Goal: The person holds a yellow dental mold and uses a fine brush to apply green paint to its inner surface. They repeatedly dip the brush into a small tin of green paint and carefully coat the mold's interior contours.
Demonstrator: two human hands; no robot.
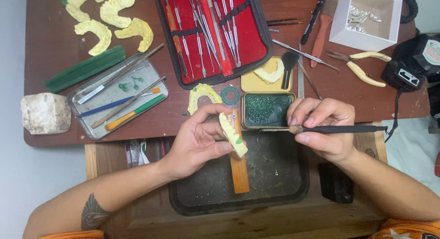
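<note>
My left hand (197, 140) pinches a pale yellow dental cast (232, 135) with small green wax spots, held edge-on over a dark tray (293, 188). My right hand (323, 127) grips a thin black-handled tool (339, 128); its metal tip points left toward the cast, across the lower edge of a small tin of green wax (268, 110). An orange wooden bench pin (239, 168) juts out under the cast.
An open red instrument roll (213, 35) lies at top centre. Several yellow casts (110, 19), a green wax bar (85, 68), a metal tray of tools (117, 97) and a plaster block (45, 113) sit left. A white box (366, 19) and pliers (362, 67) sit right.
</note>
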